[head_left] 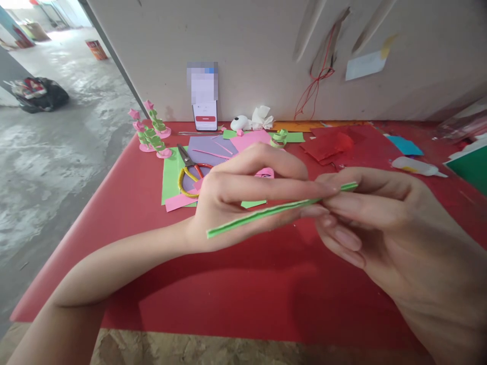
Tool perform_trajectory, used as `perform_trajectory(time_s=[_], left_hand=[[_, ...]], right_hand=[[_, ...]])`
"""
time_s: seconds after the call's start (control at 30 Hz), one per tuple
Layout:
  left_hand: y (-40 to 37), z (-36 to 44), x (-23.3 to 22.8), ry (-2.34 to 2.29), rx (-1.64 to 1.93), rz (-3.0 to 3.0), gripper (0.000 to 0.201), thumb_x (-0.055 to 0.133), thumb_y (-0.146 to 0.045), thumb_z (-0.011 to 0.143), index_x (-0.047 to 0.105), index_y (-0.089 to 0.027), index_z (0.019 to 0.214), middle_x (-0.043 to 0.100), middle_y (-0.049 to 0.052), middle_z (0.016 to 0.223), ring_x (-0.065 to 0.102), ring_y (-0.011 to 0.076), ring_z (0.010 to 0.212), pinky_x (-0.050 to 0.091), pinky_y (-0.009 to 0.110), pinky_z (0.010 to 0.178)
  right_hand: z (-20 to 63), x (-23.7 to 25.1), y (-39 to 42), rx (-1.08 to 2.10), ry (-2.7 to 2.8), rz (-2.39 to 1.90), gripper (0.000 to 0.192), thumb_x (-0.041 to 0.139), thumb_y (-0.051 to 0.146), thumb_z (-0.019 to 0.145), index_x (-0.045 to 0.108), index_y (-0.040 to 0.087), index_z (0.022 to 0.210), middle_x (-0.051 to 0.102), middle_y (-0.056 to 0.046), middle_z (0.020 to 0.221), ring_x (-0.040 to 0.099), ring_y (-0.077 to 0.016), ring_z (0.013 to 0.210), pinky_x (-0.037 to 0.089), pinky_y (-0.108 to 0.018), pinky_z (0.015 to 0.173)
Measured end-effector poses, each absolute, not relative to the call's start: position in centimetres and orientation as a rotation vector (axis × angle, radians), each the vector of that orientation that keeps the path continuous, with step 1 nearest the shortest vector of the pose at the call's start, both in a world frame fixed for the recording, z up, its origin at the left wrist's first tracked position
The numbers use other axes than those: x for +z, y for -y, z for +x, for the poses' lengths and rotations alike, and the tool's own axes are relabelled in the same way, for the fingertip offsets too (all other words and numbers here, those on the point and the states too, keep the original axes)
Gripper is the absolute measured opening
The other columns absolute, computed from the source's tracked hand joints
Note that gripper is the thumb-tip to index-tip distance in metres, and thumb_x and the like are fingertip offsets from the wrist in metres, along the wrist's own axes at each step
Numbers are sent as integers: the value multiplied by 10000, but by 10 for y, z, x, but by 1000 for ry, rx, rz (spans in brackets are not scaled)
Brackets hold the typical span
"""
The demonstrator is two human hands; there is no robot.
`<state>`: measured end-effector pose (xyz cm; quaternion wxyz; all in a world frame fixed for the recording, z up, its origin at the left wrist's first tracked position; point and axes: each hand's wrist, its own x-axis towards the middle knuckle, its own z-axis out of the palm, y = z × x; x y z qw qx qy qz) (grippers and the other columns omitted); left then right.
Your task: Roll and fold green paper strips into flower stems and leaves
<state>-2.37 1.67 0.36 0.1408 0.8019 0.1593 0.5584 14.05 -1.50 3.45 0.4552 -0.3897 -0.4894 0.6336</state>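
Note:
A thin green paper strip (262, 214) runs slantwise between both hands above the red table (236, 289). My left hand (247, 195) reaches in from the lower left and pinches the strip with its fingertips near the right end. My right hand (384, 228) comes from the right and pinches the same end of the strip between thumb and fingers. The strip's left end sticks out free below my left palm.
Behind the hands lie green, purple and pink paper sheets (213, 152) with yellow-handled scissors (192, 175). Small pink and green paper flowers (152, 133) stand at the far left. A phone (205, 114) leans on the wall. Red paper (331, 144) and a glue bottle (416, 166) lie to the right.

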Motion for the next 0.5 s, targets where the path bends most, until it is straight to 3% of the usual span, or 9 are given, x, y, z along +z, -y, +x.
perform_trajectory(time_s=[0.1,0.2,0.37,0.5], left_hand=[[-20,-24,9,-533,1519,2410,488,292,-468,901,712,-223,861,608,-77,753,682,70,881,503,246,841],[-22,-25,15,-523,1345,2424,384,444,-525,836,723,-265,787,624,-95,693,693,80,874,523,192,824],[-17,-24,19,-673,1290,2321,444,411,-574,824,716,-259,752,651,-103,734,672,93,974,517,143,824],[-17,-28,23,-621,1401,2342,332,492,-509,807,714,-267,755,651,-137,724,680,47,906,495,89,791]], right_hand=[[144,36,15,1738,1216,-923,150,629,178,709,646,242,574,569,80,508,423,-17,303,320,-120,255],[149,36,16,1860,1242,-864,163,624,198,750,662,244,598,599,74,554,463,-14,333,332,-102,260],[153,35,18,1902,1257,-762,115,652,259,763,699,281,661,642,67,638,522,-23,385,380,-84,269],[153,38,19,1922,1250,-728,113,623,266,796,726,310,785,667,69,684,535,-18,398,417,-70,297]])
